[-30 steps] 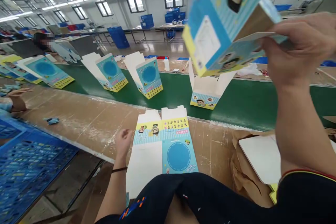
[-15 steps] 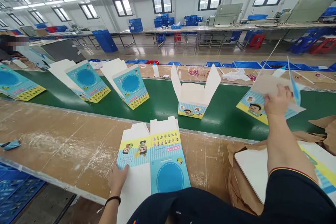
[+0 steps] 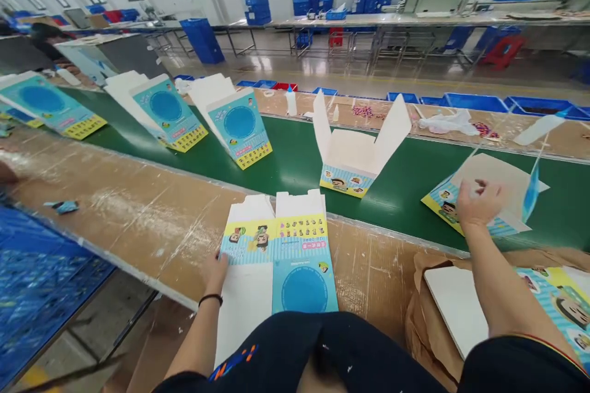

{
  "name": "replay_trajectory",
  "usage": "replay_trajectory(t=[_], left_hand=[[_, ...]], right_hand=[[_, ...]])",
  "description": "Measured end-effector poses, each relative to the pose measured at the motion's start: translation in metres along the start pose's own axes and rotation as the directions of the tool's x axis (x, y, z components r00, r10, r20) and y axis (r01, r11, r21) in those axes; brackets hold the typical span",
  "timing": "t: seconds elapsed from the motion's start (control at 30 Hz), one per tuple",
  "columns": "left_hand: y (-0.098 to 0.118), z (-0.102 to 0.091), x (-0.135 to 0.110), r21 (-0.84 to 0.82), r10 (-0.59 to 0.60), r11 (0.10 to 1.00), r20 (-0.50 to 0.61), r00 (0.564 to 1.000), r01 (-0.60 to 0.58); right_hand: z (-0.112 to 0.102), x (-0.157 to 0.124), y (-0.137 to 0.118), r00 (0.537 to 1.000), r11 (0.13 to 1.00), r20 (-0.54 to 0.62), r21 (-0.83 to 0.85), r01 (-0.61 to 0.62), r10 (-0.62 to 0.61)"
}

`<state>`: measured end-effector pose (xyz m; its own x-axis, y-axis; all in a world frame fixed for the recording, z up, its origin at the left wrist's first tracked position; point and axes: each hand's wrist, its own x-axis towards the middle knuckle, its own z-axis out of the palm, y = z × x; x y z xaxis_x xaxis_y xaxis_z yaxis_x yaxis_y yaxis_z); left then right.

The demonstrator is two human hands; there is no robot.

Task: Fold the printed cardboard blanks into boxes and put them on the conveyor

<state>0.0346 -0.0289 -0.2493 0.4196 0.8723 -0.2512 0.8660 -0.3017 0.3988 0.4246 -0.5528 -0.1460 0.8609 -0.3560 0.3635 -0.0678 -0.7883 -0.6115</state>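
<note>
My left hand point(image 3: 214, 268) lies flat on the left edge of a flat printed carton blank point(image 3: 295, 258) on the brown worktop point(image 3: 138, 209) in front of me. My right hand point(image 3: 478, 202) reaches out over the green conveyor belt point(image 3: 295, 159). Its fingers are apart and rest on a folded blue and yellow carton point(image 3: 507, 193) that lies tilted on the belt. An upright carton with open white flaps point(image 3: 354, 159) stands on the belt to the left of that one.
Several more folded cartons point(image 3: 239, 126) stand along the belt to the left. A stack of blanks in brown paper point(image 3: 456, 307) lies at my right. A blue crate point(image 3: 41, 282) sits low at the left. A white bottle point(image 3: 291, 101) stands beyond the belt.
My right hand has brought the folded carton down from in front of my face and laid it on the belt, and its fingers have loosened. My left hand has stayed at the blank's edge.
</note>
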Motion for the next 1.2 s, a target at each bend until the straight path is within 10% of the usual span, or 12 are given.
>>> replay_trajectory(t=[0.13,0.27,0.37,0.47,0.7,1.03,1.2], left_hand=[[0.009,0.001,0.008,-0.051,-0.109,0.992,0.048,0.993,0.111],[0.02,0.003,0.016,-0.127,-0.179,0.973,0.119,0.977,0.193],[0.027,0.006,0.016,-0.249,-0.187,0.942,0.172,0.967,0.226],[0.032,0.005,0.009,-0.429,-0.143,0.877,0.195,0.97,0.216],[0.033,-0.042,-0.012,-0.825,0.122,0.56,0.172,0.978,0.075],[0.045,-0.114,-0.012,-0.943,0.262,0.304,-0.056,0.963,-0.138],[0.08,-0.146,-0.01,-0.807,0.232,0.265,-0.479,0.847,-0.528]], right_hand=[[0.032,-0.075,-0.046,0.905,0.987,0.418,0.158,0.018,-0.083],[0.083,-0.174,-0.084,0.576,0.979,0.813,0.172,-0.111,-0.078],[0.108,-0.223,-0.1,0.41,0.978,0.912,0.107,-0.178,-0.025],[0.113,-0.238,-0.103,0.372,0.969,0.928,0.063,-0.237,0.031],[0.086,-0.212,-0.106,0.475,0.895,0.878,0.169,-0.412,0.052],[0.024,-0.188,-0.17,0.606,0.596,0.739,0.638,-0.488,-0.294],[-0.048,-0.205,-0.196,0.844,0.369,0.247,0.927,-0.062,-0.477]])
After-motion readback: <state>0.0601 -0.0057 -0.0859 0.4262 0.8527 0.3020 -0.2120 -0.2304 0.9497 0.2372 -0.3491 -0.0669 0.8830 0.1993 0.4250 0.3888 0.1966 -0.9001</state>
